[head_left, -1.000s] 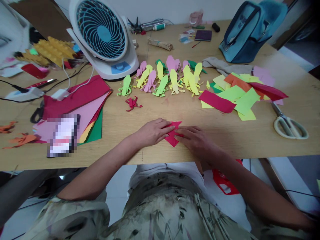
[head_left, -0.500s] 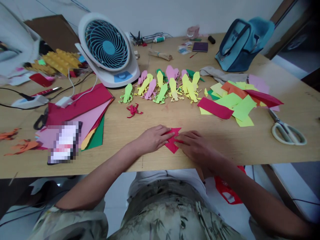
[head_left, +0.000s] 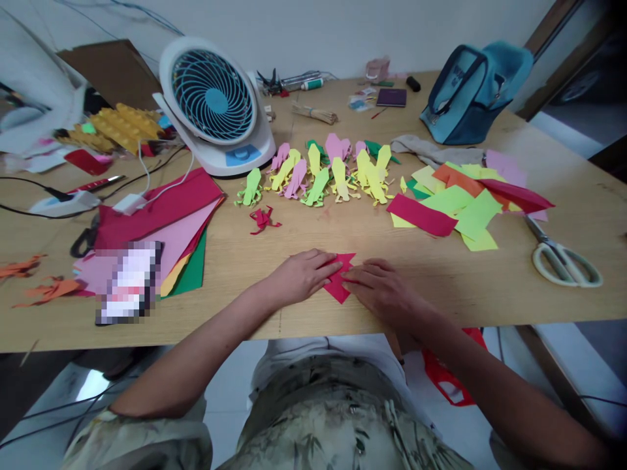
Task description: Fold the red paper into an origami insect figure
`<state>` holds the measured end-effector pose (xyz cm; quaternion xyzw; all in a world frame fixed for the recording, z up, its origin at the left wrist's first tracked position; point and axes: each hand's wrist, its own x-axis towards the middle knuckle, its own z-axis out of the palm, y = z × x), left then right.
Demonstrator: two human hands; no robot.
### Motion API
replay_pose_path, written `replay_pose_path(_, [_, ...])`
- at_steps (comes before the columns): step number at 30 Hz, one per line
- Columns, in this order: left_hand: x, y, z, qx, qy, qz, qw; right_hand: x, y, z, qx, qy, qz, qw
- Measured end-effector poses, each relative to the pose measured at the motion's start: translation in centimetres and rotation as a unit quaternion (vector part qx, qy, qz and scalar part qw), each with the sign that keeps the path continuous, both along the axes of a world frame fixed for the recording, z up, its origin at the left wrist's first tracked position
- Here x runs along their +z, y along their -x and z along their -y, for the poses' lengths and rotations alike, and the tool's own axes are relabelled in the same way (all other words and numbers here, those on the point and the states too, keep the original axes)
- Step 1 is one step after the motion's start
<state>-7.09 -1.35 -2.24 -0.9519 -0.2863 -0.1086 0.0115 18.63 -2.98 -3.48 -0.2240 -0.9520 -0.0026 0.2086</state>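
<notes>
Head view gives me the left hand (head_left: 308, 277) and right hand (head_left: 385, 287), fingers loosely extended, both touching the red paper (head_left: 337, 288); whether they pinch it, I can't tell. It lies between them, its point aimed at the near edge of the counter (head_left: 308, 323).

No text could be read for certain: the lettering (head_left: 458, 77) on the blue bag (head_left: 479, 98) was too blurred, and the phone screen (head_left: 128, 287) was pixelated.
</notes>
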Motion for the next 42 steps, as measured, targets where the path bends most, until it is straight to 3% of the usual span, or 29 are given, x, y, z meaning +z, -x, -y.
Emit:
replay_pose_path(31, [-0.3, -0.2, 0.0, 0.015, -0.01, -0.026, 1.0, 0.2, -0.1, 0.0, -0.002, -0.024, -0.034, 0.999])
replay_pose_path(42, [0.4, -0.5, 0.3, 0.037, 0.009, -0.037, 0.999, 0.7, 0.0, 0.7, -0.014, 0.04, -0.026, 0.999])
